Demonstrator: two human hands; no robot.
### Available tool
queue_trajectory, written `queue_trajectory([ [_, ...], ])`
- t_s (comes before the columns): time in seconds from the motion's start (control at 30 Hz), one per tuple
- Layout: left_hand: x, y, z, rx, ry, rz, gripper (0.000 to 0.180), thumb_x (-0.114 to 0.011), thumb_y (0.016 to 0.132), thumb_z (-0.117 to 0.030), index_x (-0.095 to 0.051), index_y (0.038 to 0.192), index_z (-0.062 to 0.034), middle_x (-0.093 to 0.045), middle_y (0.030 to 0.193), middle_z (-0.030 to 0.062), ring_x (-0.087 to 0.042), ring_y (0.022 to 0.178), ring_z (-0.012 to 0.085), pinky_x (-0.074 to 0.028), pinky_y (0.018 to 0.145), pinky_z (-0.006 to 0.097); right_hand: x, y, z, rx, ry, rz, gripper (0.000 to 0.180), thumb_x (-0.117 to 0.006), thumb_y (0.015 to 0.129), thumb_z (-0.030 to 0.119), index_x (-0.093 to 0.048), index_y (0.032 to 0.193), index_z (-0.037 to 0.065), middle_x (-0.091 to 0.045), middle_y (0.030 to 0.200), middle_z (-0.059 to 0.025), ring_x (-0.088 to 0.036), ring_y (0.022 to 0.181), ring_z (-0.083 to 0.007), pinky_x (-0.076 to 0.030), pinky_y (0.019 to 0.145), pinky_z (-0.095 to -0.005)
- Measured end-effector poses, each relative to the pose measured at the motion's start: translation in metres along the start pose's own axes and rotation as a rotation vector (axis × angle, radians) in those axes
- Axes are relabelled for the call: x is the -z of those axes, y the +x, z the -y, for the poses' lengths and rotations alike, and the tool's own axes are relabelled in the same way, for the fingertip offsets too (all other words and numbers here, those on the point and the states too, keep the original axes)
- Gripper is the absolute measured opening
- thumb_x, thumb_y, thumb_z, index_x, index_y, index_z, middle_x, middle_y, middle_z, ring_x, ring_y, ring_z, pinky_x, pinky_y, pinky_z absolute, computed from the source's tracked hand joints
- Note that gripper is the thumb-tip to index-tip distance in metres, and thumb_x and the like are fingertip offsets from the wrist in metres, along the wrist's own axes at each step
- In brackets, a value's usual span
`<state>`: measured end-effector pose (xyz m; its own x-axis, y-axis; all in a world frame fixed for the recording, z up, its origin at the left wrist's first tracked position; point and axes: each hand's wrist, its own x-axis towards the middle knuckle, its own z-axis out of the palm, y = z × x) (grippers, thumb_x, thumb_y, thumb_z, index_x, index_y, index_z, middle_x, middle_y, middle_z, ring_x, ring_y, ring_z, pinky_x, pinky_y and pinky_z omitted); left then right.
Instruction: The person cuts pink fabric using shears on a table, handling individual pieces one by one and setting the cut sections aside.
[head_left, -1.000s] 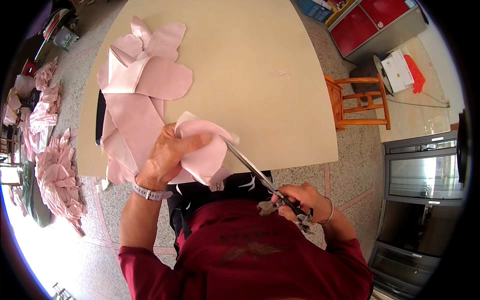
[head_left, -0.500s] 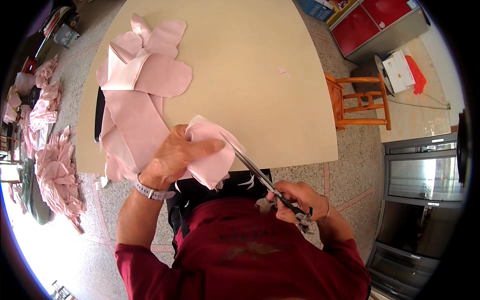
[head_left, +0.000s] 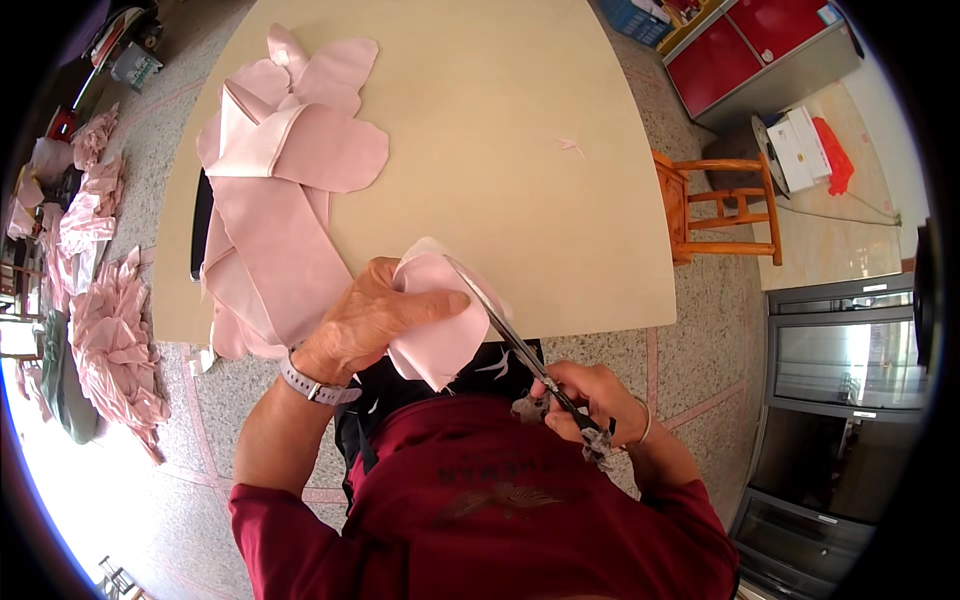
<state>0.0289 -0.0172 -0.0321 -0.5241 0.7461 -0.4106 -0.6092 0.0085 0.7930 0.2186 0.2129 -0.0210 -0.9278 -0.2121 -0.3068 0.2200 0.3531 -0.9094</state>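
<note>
My left hand grips a pale pink piece of fabric, its thumb pressed on top and the fingers hidden beneath. Long scissors with wrapped handles are held in my right hand, close to my body. Their tips reach up to the right edge of the held fabric, near my left thumb. The blades look nearly closed; whether fabric lies between them is hard to make out. Left of my left hand, a pile of pink fabric pieces is spread over the table, with curved pieces at its far end.
The beige table bears a small pink scrap. White scraps lie on the black cloth over my lap. A wooden chair stands at the table's right. Heaped pink fabric sits at the left, and a dark glass-fronted cabinet at the right.
My left hand and the held fabric have shifted slightly right. The scissor tips have moved a little along the fabric's edge, and the blades have drawn closer together.
</note>
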Motion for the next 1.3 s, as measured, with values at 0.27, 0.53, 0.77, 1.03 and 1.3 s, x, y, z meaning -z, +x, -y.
queue_trajectory([
  [0.27, 0.007, 0.001, 0.001, -0.049, -0.112, -0.085, 0.020, -0.067, 0.090, -0.016, -0.068, 0.097, 0.0022, -0.070, 0.084, 0.0068, -0.066, 0.071, 0.0124, -0.054, 0.065, 0.026, -0.002, -0.001, 0.000, -0.009, -0.075, -0.037, 0.025, -0.067, 0.081, 0.008, -0.060, 0.104, 0.006, -0.045, 0.052, -0.0014, -0.042, 0.045, -0.0087, -0.034, 0.046, -0.0254],
  [0.53, 0.010, 0.001, 0.002, -0.122, -0.034, -0.078, 0.019, -0.063, 0.093, -0.017, -0.070, 0.091, 0.0011, -0.069, 0.080, 0.0048, -0.064, 0.068, 0.0101, -0.052, 0.063, 0.024, -0.005, -0.002, -0.003, 0.052, -0.135, -0.051, 0.021, -0.068, 0.082, 0.009, -0.061, 0.102, 0.006, -0.046, 0.051, -0.0008, -0.043, 0.044, -0.0084, -0.035, 0.045, -0.0246],
  [0.77, 0.013, -0.002, 0.005, -0.190, -0.048, -0.069, 0.020, -0.061, 0.094, -0.018, -0.069, 0.096, 0.0004, -0.069, 0.082, 0.0034, -0.063, 0.070, 0.0089, -0.051, 0.064, 0.024, -0.001, -0.004, -0.006, 0.033, -0.074, -0.013, 0.021, -0.069, 0.082, 0.010, -0.061, 0.101, 0.006, -0.047, 0.052, -0.0005, -0.044, 0.045, -0.0073, -0.034, 0.046, -0.0242],
  [1.03, 0.008, -0.002, 0.005, -0.165, 0.037, -0.076, 0.014, -0.068, 0.090, -0.013, -0.070, 0.094, 0.0002, -0.069, 0.082, 0.0008, -0.062, 0.071, 0.0071, -0.051, 0.065, 0.023, 0.000, -0.002, -0.009, 0.042, 0.013, 0.065, 0.034, -0.072, 0.080, 0.016, -0.057, 0.108, 0.004, -0.055, 0.059, -0.0022, -0.051, 0.051, -0.0104, -0.039, 0.050, -0.0256],
  [1.3, -0.005, -0.001, 0.004, -0.071, 0.205, -0.027, 0.019, -0.070, 0.088, -0.015, -0.071, 0.091, 0.0035, -0.069, 0.078, 0.0019, -0.061, 0.068, 0.0065, -0.050, 0.061, 0.023, -0.004, 0.006, -0.008, -0.002, 0.073, 0.042, 0.038, -0.072, 0.078, 0.016, -0.056, 0.109, 0.002, -0.057, 0.063, -0.0030, -0.054, 0.053, -0.0115, -0.041, 0.052, -0.0256],
])
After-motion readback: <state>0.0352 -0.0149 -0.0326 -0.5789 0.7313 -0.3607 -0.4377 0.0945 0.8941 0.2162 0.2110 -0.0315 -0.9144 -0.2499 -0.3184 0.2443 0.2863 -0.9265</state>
